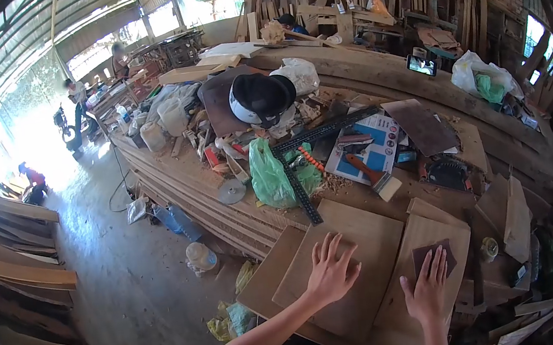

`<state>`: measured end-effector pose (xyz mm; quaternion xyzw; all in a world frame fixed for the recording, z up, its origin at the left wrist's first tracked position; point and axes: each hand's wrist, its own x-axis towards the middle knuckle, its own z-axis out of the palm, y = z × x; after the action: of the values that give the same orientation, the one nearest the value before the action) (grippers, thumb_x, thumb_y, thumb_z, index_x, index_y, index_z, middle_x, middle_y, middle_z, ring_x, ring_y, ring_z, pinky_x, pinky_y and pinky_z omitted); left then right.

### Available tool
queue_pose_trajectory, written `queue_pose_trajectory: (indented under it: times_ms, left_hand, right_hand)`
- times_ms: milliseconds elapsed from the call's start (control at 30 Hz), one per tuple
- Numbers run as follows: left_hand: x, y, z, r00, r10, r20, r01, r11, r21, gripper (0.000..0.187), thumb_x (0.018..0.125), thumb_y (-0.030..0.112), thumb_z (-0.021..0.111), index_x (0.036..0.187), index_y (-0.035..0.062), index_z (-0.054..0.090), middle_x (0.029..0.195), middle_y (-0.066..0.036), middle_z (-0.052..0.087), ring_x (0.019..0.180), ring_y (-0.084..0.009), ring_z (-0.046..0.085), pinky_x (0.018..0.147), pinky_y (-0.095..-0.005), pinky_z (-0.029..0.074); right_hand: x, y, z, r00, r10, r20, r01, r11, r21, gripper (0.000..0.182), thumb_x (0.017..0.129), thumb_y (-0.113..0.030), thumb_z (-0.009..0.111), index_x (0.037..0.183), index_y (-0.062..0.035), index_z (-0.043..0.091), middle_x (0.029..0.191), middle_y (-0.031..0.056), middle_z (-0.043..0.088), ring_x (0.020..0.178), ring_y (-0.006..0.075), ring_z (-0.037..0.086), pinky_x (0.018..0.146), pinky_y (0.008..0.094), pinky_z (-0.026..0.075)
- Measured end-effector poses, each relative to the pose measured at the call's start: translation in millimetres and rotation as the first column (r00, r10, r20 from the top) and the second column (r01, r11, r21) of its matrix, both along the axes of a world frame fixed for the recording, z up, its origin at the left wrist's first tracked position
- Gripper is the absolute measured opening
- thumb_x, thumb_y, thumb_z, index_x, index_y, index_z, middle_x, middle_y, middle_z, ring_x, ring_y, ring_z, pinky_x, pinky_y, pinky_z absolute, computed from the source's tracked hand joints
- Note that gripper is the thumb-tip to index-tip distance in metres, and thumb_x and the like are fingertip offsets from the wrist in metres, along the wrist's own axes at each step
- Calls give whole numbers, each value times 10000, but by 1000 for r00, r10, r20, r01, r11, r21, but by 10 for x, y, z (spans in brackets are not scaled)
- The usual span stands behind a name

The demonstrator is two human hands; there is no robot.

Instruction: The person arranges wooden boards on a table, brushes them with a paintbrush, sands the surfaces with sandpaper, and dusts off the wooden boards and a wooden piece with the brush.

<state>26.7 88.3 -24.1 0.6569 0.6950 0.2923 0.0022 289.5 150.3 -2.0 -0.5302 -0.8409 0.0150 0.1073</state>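
Observation:
Flat on a light wooden board (361,231), my left hand (332,271) has its fingers spread and holds nothing. My right hand (428,290) lies with fingers stretched out over a dark sheet of sandpaper (446,248), pressing it on a second wooden board (431,229). The sheet is under the fingers, not gripped. Beyond the boards are a black metal square (297,187), a green plastic bag (270,173) and a brush (376,177) with a wooden handle.
A black and white cap (256,98), a phone (421,65) and a white plastic bag (484,75) lie farther back. Timber stacks (18,276) stand at left. Blue bottles (174,221) are on the floor. People (77,97) are in the background.

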Motion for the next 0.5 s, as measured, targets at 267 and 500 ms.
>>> queue_pose_trajectory:
  times_ms: [267, 500]
  left_hand:
    - [-1, 0, 37, 1000, -5, -3, 5, 999, -42, 523, 985, 391, 619, 1440, 147, 534, 1564, -246, 333, 1510, -466, 242, 1196, -667, 195]
    - [12, -2, 62, 1000, 13, -11, -14, 999, -52, 527, 978, 382, 645, 1448, 175, 526, 1565, -226, 345, 1508, -443, 266, 1203, -647, 190]
  right_hand:
    - [-15, -736, 172, 999, 41, -36, -45, 992, -121, 984, 920, -393, 691, 1585, 102, 161, 1666, 344, 89, 1553, 509, 100, 1268, 565, 144]
    - [-60, -382, 102, 999, 24, -23, -25, 997, -68, 960, 952, -463, 647, 1584, 98, 190, 1664, 334, 123, 1552, 493, 133, 1271, 551, 162]
